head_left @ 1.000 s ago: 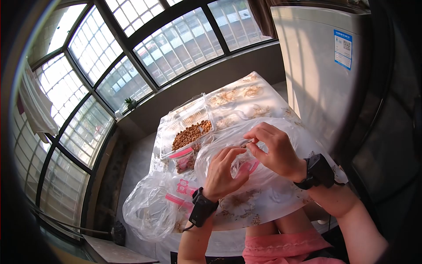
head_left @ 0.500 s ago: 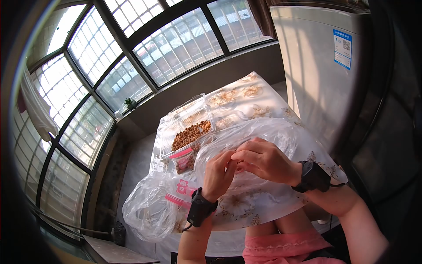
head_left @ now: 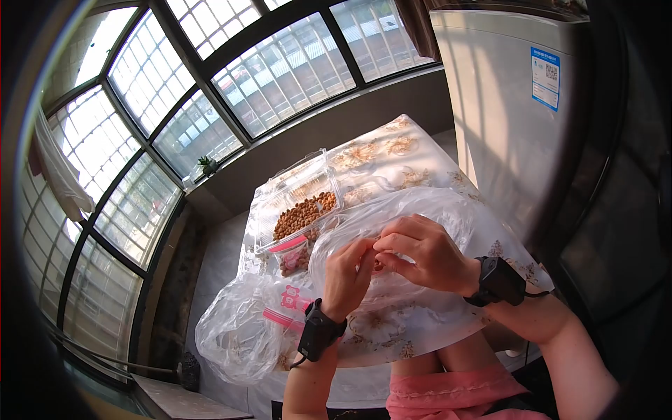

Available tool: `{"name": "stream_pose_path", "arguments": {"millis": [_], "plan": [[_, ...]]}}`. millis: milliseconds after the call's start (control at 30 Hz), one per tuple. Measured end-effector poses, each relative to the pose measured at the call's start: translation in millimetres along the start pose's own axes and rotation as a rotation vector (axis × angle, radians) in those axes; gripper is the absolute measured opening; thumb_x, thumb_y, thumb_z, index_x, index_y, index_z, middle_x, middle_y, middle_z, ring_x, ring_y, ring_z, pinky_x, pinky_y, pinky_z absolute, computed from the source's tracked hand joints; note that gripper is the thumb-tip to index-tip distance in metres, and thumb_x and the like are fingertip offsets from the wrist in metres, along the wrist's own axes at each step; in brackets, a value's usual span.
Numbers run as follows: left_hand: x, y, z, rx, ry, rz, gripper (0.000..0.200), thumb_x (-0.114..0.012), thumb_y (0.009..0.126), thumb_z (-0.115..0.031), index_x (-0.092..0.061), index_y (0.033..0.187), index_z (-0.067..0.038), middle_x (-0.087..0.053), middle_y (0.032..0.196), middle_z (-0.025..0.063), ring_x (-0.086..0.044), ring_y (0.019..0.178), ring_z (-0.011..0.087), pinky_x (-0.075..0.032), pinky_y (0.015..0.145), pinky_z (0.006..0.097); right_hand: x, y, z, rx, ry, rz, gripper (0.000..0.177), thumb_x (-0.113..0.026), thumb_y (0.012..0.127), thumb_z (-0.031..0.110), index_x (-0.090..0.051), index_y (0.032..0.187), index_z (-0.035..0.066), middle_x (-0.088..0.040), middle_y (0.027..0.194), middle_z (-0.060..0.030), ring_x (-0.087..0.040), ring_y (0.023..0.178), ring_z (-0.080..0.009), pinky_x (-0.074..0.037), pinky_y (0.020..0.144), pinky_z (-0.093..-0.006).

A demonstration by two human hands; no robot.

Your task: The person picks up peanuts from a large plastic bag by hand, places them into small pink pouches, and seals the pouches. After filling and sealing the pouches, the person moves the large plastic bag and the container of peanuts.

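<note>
My left hand (head_left: 348,276) and my right hand (head_left: 423,255) meet fingertip to fingertip above a spread clear plastic bag (head_left: 441,203). Both are closed in a pinch. Something small is between the fingertips, too hidden to name, and reddish-brown bits show just below them. Beyond my left hand stands a clear plastic box (head_left: 260,246) with its lid raised, holding round brown nuts or beans (head_left: 304,215). A small pouch with a pink strip (head_left: 292,257), filled with similar pieces, leans by the box's near side.
A crumpled clear bag (head_left: 227,339) hangs over the table's left edge, beside a flat pouch with a pink bear print (head_left: 291,297). The flowered tablecloth (head_left: 399,147) covers the table. A tall pale appliance (head_left: 490,105) stands at right; windows line the left and back.
My right hand's fingers have lifted and spread slightly from the left fingertips, with the thumb lower and apart. The left hand stays almost in place.
</note>
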State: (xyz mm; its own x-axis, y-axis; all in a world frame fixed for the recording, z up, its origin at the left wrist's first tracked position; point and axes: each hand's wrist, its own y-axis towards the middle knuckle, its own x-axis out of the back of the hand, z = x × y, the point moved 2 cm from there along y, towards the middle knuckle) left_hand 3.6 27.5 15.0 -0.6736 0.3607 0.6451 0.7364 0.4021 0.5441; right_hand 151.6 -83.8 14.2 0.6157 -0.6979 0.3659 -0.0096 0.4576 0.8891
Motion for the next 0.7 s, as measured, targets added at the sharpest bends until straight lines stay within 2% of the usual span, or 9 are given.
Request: {"name": "stream_pose_path", "arguments": {"millis": [233, 333, 400, 533, 667, 700], "plan": [[3.8, -0.1, 6.7, 0.100, 0.005, -0.206, 0.010, -0.061, 0.094, -0.003, -0.069, 0.099, 0.001, -0.072, 0.085, 0.0136, -0.069, 0.075, 0.0254, -0.052, 0.069, 0.0341, 4.0, 1.1, -8.3, -0.122, -0.166, -0.079, 0.018, -0.072, 0.082, 0.002, -0.067, 0.099, 0.005, -0.065, 0.096, -0.0093, -0.066, 0.087, -0.0305, -0.053, 0.081, -0.0417], [6.9, 0.3, 9.3, 0.105, 0.036, -0.276, 0.010, -0.061, 0.093, -0.002, -0.069, 0.099, 0.002, -0.072, 0.085, 0.0136, -0.070, 0.077, 0.0248, -0.053, 0.071, 0.0341, -0.1, -4.1, -13.7, -0.207, -0.223, 0.007, 0.017, -0.068, 0.084, 0.002, -0.067, 0.101, 0.004, -0.065, 0.100, -0.0082, -0.065, 0.093, -0.0300, -0.051, 0.083, -0.0414], [6.6, 1.1, 9.8, 0.100, 0.026, -0.290, 0.011, -0.061, 0.093, -0.002, -0.069, 0.099, 0.002, -0.071, 0.085, 0.0140, -0.070, 0.077, 0.0254, -0.052, 0.071, 0.0345, -6.9, -12.2, -19.9, -0.286, -0.330, 0.174, 0.019, -0.065, 0.084, 0.003, -0.067, 0.103, 0.005, -0.065, 0.104, -0.0072, -0.063, 0.101, -0.0290, -0.050, 0.088, -0.0414], [6.2, 0.9, 10.9, 0.082, 0.019, -0.305, 0.012, -0.060, 0.092, -0.001, -0.069, 0.100, 0.002, -0.070, 0.085, 0.0150, -0.069, 0.077, 0.0266, -0.052, 0.072, 0.0355, -17.0, -27.4, -29.3, -0.235, -0.369, 0.246, 0.021, -0.064, 0.082, 0.004, -0.069, 0.102, 0.007, -0.065, 0.106, -0.0074, -0.062, 0.104, -0.0285, -0.049, 0.092, -0.0421], [6.7, 1.3, 9.9, 0.059, 0.015, -0.303, 0.013, -0.060, 0.091, -0.001, -0.069, 0.099, 0.002, -0.070, 0.085, 0.0148, -0.068, 0.076, 0.0264, -0.052, 0.070, 0.0351, -16.5, -30.1, -28.1, -0.194, -0.372, 0.425, 0.022, -0.065, 0.079, 0.003, -0.070, 0.100, 0.007, -0.066, 0.104, -0.0089, -0.063, 0.107, -0.0283, -0.048, 0.095, -0.0423], [7.5, 1.1, 9.3, 0.053, 0.039, -0.288, 0.013, -0.061, 0.093, -0.001, -0.070, 0.101, 0.002, -0.070, 0.087, 0.0121, -0.067, 0.077, 0.0205, -0.051, 0.069, 0.0315, -16.0, -29.6, -27.7, -0.212, -0.394, 0.477, 0.021, -0.065, 0.079, 0.003, -0.070, 0.099, 0.008, -0.067, 0.104, -0.0090, -0.063, 0.107, -0.0284, -0.049, 0.095, -0.0418]]}}
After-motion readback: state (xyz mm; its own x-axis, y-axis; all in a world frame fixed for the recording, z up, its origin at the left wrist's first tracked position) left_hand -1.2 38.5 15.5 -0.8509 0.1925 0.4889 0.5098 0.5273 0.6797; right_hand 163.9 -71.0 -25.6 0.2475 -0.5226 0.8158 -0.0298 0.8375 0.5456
